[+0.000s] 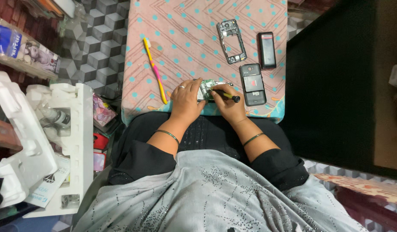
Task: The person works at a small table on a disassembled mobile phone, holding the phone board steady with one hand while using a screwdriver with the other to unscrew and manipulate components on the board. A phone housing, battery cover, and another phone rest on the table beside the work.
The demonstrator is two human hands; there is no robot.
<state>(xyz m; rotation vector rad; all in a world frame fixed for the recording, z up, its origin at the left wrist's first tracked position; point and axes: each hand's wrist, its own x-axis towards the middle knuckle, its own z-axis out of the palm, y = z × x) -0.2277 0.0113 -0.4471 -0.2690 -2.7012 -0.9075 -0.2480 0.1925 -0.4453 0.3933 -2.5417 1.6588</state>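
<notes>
Pink cloth with turquoise dots and a zigzag line pattern (185,25) covers the small bench at your lap, and grey cube-patterned floor tiles show to its left. Your hands sit close together at the near edge of the cloth. Your left hand (185,99) clamps the green phone circuit board (208,88) flat against the cloth; the board lies directly between both hands, its long axis running roughly left to right. Your right hand (228,105) grips a thin black-and-yellow screwdriver (226,95), its tip resting on the board and its handle pointing right. The left hand is the nearer holder; the right supplies the tool.

Just right of the tool lies a dark phone back housing (252,84). Farther off lie a black battery (266,50) and a bare phone frame (232,41). A yellow-and-pink toothbrush (154,71) lies left of your left hand, apart from it. Nothing stands between hands and board.
</notes>
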